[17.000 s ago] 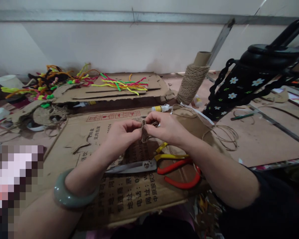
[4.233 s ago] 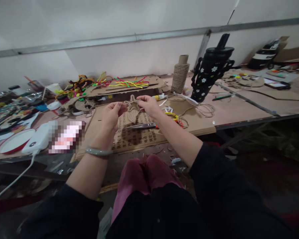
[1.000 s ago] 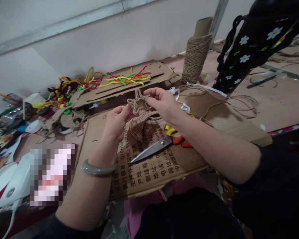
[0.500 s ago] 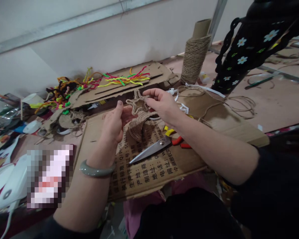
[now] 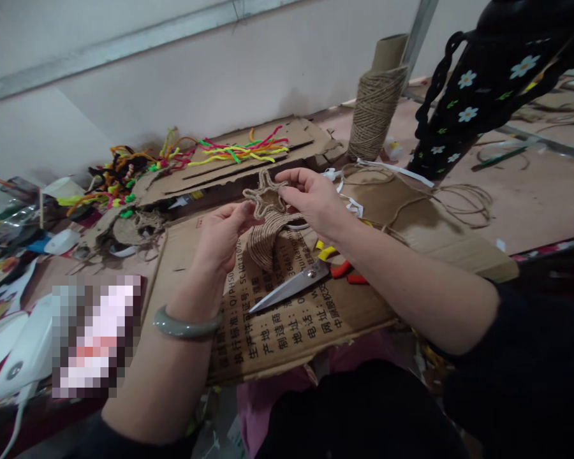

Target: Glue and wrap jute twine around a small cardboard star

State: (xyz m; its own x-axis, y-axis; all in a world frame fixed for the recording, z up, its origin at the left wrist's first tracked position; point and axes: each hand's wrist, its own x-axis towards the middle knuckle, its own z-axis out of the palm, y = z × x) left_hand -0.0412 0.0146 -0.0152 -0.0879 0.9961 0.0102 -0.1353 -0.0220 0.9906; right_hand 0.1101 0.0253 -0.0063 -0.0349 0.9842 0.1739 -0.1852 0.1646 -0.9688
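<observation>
Both hands hold a jute-wrapped piece above a flattened printed cardboard sheet: a star outline on top, a twine-wound stem below. My left hand, with a green bangle on its wrist, pinches the star's left edge with thumb and fingers. My right hand grips the star's right points. Under the hands lie scissors with red and yellow handles, blades pointing left.
A jute twine spool stands behind the right hand, a black flowered bottle sleeve further right. Loose twine coils lie beside it. Coloured pipe cleaners rest on cardboard at the back. White objects sit at the left edge.
Half a second ago my left hand's fingers were spread off the star; now they have closed on its left edge. The right hand's hold is the same.
</observation>
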